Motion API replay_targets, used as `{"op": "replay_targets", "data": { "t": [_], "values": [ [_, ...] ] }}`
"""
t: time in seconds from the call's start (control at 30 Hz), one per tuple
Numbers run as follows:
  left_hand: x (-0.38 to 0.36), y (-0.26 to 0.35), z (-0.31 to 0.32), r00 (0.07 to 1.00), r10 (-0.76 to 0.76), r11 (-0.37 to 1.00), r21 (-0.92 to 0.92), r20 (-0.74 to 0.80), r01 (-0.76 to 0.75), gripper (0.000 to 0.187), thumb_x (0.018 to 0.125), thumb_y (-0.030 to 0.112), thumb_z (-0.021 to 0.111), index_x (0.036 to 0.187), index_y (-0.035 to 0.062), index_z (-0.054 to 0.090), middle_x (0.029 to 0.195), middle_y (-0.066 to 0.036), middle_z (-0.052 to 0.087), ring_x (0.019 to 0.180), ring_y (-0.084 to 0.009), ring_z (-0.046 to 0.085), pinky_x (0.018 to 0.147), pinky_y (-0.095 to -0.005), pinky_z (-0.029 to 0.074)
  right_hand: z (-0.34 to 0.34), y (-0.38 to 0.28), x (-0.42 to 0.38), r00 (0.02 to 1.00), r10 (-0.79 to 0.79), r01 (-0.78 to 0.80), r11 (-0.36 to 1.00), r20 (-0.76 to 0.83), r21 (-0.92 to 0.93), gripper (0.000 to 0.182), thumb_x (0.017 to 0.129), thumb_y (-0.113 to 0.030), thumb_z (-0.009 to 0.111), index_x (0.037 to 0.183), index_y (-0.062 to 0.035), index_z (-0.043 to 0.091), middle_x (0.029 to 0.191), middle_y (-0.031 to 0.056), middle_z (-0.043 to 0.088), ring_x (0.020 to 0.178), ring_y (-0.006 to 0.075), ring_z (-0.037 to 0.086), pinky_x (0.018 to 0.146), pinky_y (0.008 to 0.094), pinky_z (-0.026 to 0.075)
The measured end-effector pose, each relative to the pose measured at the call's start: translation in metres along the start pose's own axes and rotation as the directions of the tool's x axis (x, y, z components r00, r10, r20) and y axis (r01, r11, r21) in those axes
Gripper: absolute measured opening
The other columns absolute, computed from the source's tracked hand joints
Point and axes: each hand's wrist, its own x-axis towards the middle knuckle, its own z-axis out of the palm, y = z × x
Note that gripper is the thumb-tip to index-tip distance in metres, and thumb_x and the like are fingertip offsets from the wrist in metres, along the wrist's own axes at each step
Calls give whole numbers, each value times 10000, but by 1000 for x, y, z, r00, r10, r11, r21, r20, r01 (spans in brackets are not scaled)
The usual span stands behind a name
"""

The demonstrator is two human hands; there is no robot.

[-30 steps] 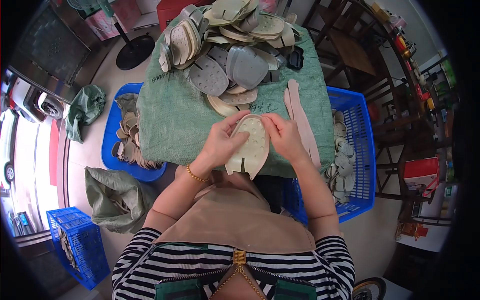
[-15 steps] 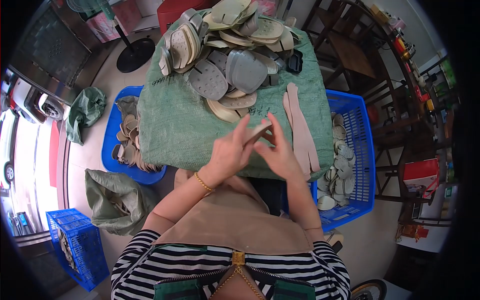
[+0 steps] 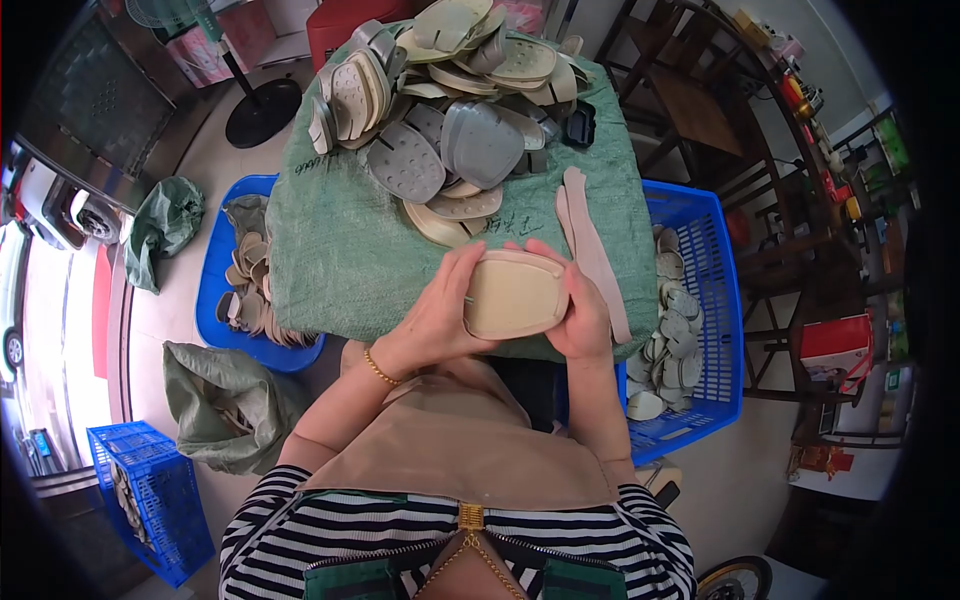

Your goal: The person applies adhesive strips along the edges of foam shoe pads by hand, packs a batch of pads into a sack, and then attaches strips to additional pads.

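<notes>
Both my hands hold a beige, rounded, sole-like piece (image 3: pixel 515 296) low over the near side of the green woven sack. My left hand (image 3: pixel 440 308) grips its left edge. Along its right edge my right hand (image 3: pixel 585 310) is closed, the thumb at the corner. A paler band runs round the rim of the piece, and its face looks smooth. Long pinkish strips (image 3: pixel 592 255) lie on the sack just right of my right hand. Beyond my hands rises a pile of similar grey and beige pieces (image 3: pixel 487 143), several with dimpled faces.
The green sack (image 3: pixel 330 250) forms the work surface. A blue tub (image 3: pixel 212 300) of pieces stands left, and a blue basket (image 3: pixel 728 300) of pieces right. An opened sack (image 3: pixel 200 400) and a blue crate (image 3: pixel 165 500) sit lower left. Wooden chairs (image 3: pixel 700 110) stand far right.
The piece has turned from edge-on to flat, its broad face now towards me. Both hands have come lower and opened out to its two sides.
</notes>
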Motion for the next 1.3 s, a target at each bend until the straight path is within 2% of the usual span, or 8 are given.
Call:
{"op": "replay_targets", "data": {
  "t": [0.23,0.37,0.47,0.77,0.93,1.03,1.1,1.3],
  "values": [
    [-1,-3,-9,993,114,965,237,0,-111,928,483,101,763,1252,-21,257,1171,-211,369,1047,-364,418,878,-396,393,-1,-14,0,991,-3,-100,664,-136,-741,280,891,-190,478,1057,18,563,869,21,590,776,69,513,657,187,415],
    [-5,-4,2,991,47,970,244,-123,-16,928,495,140,780,1243,-33,260,1161,-211,380,1024,-366,437,842,-399,418,-7,-1,7,983,-5,-129,692,-184,-710,310,905,-213,447,1085,24,535,895,36,597,768,86,542,651,209,436],
    [-6,2,6,969,-126,967,191,-214,168,961,488,198,805,1241,-41,257,1145,-211,387,1008,-363,457,808,-393,442,5,11,9,920,-35,-39,983,-390,-180,363,915,-264,409,1076,48,504,915,88,597,743,123,572,622,230,451],
    [-14,14,29,922,-240,939,167,-303,300,1059,463,317,826,1246,-51,216,1089,-209,402,921,-356,505,721,-387,477,-12,47,19,835,-300,100,907,-462,-409,316,928,-256,379,874,0,555,760,30,561,692,74,503,590,229,418],
    [-21,11,22,890,-349,912,114,-293,394,1110,436,331,848,1256,-33,193,1073,-178,419,849,-281,532,698,-339,472,-13,33,20,916,-320,-49,506,-240,-861,295,917,-241,415,796,-18,565,720,-2,525,658,49,446,578,199,372],
    [-20,8,5,895,-445,885,-151,1,440,1015,528,328,812,1267,-2,199,1047,-136,441,721,-190,525,587,-277,456,-27,34,25,895,-255,-31,782,-366,-622,300,910,-260,432,787,-16,556,715,-11,517,646,49,428,569,200,362],
    [-20,-3,6,879,-448,424,-826,164,370,676,784,397,597,1242,9,288,874,-68,492,565,-91,460,480,-210,401,-14,35,27,881,-183,-65,866,-436,-495,300,908,-260,434,782,-17,557,713,-13,516,641,48,422,568,201,358],
    [-13,-4,6,744,-609,412,-692,275,593,521,913,446,289,1055,3,522,621,-8,510,489,-57,433,453,-193,376,-20,35,23,903,-268,-54,702,-334,-710,304,905,-240,425,796,5,569,712,-4,535,661,59,458,600,210,386]
  ]
}}
